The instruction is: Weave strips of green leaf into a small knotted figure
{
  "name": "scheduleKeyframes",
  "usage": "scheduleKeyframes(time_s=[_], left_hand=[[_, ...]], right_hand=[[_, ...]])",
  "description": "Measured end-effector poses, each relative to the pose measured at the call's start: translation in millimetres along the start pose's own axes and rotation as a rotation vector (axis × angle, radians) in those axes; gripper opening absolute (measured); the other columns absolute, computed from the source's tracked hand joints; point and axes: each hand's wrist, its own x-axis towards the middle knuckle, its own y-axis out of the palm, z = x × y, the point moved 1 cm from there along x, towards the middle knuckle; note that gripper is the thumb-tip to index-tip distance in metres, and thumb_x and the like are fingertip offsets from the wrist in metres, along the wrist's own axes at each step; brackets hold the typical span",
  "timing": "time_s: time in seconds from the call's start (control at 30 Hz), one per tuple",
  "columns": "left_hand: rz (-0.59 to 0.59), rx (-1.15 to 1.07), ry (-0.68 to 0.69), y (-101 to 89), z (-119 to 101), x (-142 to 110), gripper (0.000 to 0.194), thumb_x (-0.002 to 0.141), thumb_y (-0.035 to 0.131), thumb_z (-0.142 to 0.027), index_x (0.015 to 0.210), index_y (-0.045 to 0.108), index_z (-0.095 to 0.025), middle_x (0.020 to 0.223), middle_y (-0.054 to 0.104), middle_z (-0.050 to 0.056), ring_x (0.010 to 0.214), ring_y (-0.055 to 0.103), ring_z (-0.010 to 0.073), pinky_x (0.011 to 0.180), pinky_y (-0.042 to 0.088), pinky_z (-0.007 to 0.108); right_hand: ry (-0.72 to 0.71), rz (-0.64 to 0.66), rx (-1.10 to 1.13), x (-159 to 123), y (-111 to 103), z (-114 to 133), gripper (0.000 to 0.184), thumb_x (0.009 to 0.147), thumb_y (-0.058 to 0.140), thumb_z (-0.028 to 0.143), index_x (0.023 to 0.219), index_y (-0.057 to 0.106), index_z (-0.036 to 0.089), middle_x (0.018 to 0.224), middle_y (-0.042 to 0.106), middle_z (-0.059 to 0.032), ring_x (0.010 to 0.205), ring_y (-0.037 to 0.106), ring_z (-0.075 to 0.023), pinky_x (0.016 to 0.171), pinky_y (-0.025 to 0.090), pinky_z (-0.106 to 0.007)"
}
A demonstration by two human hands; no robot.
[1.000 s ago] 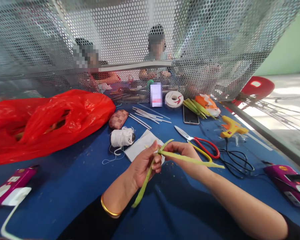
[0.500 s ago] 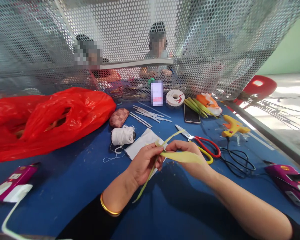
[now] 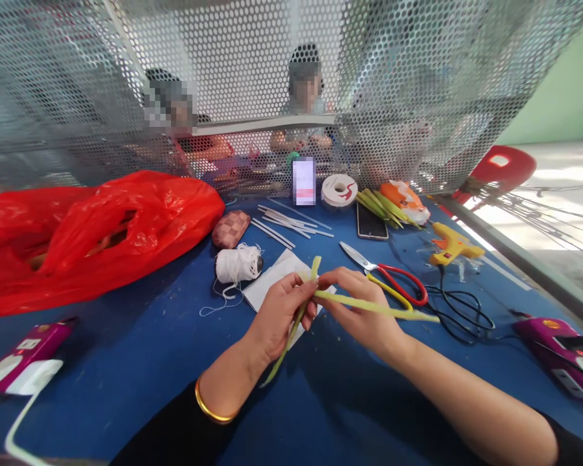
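My left hand (image 3: 284,314) pinches narrow yellow-green leaf strips (image 3: 369,307) where they cross, between thumb and fingers. One end hangs down past the palm, a short end sticks up, and a long one runs right across my right hand (image 3: 362,307). The fingers of my right hand are bent and closed at the crossing, touching the strips; their exact grip is partly hidden. Beneath both hands lies white paper (image 3: 267,279). Scissors (image 3: 388,277) with one red and one yellow handle lie just beyond my right hand.
A white thread spool (image 3: 238,264), thin white sticks (image 3: 291,223), a ribbon roll (image 3: 339,191), green leaves (image 3: 381,207) on a phone (image 3: 372,226) and a yellow glue gun (image 3: 454,246) lie around. A red plastic bag (image 3: 126,233) fills the left. Behind the perforated screen (image 3: 252,58) sit two people.
The long strip has swung from a broad, flat leaf over my right hand to a narrow band reaching further right. The upper end now points up instead of right.
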Motion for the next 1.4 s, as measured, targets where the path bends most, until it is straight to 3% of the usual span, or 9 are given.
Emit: scheduleKeyframes(time_s=[0.17,0.27,0.43,0.53,0.6,0.73,0.83,1.07,1.4], left_hand=[[0.018,-0.001,0.028,0.3,0.3,-0.4,0.031,0.085,0.061,-0.046,0.080,0.053,-0.017,0.054,0.054,-0.005,0.040,0.046,0.0054,0.040,0.035,0.015],[0.030,-0.032,0.039,-0.5,-0.9,0.0,0.023,0.087,0.059,-0.039,0.085,0.057,-0.016,0.059,0.057,-0.003,0.041,0.049,0.0057,0.041,0.037,0.016],[-0.008,-0.055,0.047,-0.9,-0.1,-0.2,0.018,0.082,0.065,-0.031,0.081,0.060,-0.014,0.062,0.059,-0.002,0.041,0.051,0.0064,0.041,0.037,0.018],[-0.050,-0.069,0.058,-1.6,0.9,0.2,0.021,0.079,0.069,-0.032,0.078,0.059,-0.014,0.058,0.058,-0.003,0.041,0.052,0.0069,0.042,0.038,0.018],[-0.058,-0.095,0.067,-2.5,0.3,0.3,0.024,0.078,0.071,-0.036,0.079,0.060,-0.014,0.062,0.060,-0.002,0.043,0.055,0.0071,0.044,0.040,0.018],[0.081,-0.239,-0.047,-2.4,-2.2,-1.1,0.039,0.077,0.070,-0.047,0.099,0.063,-0.015,0.069,0.061,-0.002,0.047,0.057,0.0074,0.044,0.041,0.018],[0.121,-0.189,-0.071,-0.2,-3.2,-2.6,0.036,0.071,0.079,-0.033,0.097,0.062,-0.015,0.069,0.061,-0.002,0.046,0.054,0.0053,0.044,0.040,0.016],[-0.029,0.074,0.097,3.6,-4.2,-2.7,0.027,0.070,0.077,-0.032,0.080,0.061,-0.012,0.063,0.062,0.000,0.041,0.052,0.0063,0.041,0.039,0.018],[-0.091,0.126,0.095,1.2,-1.2,-1.0,0.026,0.071,0.073,-0.032,0.065,0.057,-0.014,0.053,0.056,-0.003,0.039,0.051,0.0068,0.042,0.040,0.019]], right_hand=[[-0.110,-0.115,-0.047,-1.1,2.9,-4.1,0.003,0.086,0.066,0.022,0.084,0.064,0.021,0.077,0.068,-0.0012,0.074,0.064,-0.0172,0.075,0.046,-0.033],[-0.103,-0.149,0.021,-1.0,-1.5,-7.5,0.010,0.085,0.068,0.024,0.093,0.064,0.023,0.082,0.067,-0.0019,0.078,0.063,-0.0179,0.074,0.048,-0.033],[-0.329,-0.055,0.021,1.7,-11.7,-0.4,0.026,0.086,0.065,0.018,0.111,0.064,0.023,0.080,0.066,-0.0029,0.073,0.062,-0.0174,0.069,0.049,-0.032],[-0.417,0.000,-0.030,1.6,-11.1,3.9,0.024,0.083,0.069,0.018,0.106,0.066,0.021,0.075,0.066,-0.0021,0.067,0.060,-0.0159,0.067,0.047,-0.032],[-0.320,-0.005,0.028,0.5,-8.2,2.3,0.009,0.086,0.063,0.018,0.094,0.067,0.021,0.075,0.066,-0.0020,0.067,0.061,-0.0154,0.065,0.047,-0.030],[0.104,-0.114,0.350,-0.4,-2.2,-7.0,0.009,0.089,0.059,0.024,0.084,0.065,0.020,0.070,0.065,-0.0010,0.066,0.062,-0.0152,0.063,0.050,-0.028],[0.255,-0.069,0.585,1.5,1.5,-8.8,0.013,0.085,0.065,0.030,0.079,0.066,0.019,0.064,0.063,0.0001,0.062,0.062,-0.0152,0.064,0.052,-0.029],[0.370,-0.035,0.714,0.6,7.2,-8.3,0.021,0.082,0.067,0.036,0.073,0.065,0.018,0.063,0.060,0.0000,0.060,0.058,-0.0148,0.063,0.050,-0.030],[0.366,-0.115,0.752,-7.7,12.6,-6.6,0.016,0.084,0.067,0.030,0.073,0.064,0.020,0.059,0.061,0.0014,0.057,0.056,-0.0133,0.059,0.047,-0.027]])
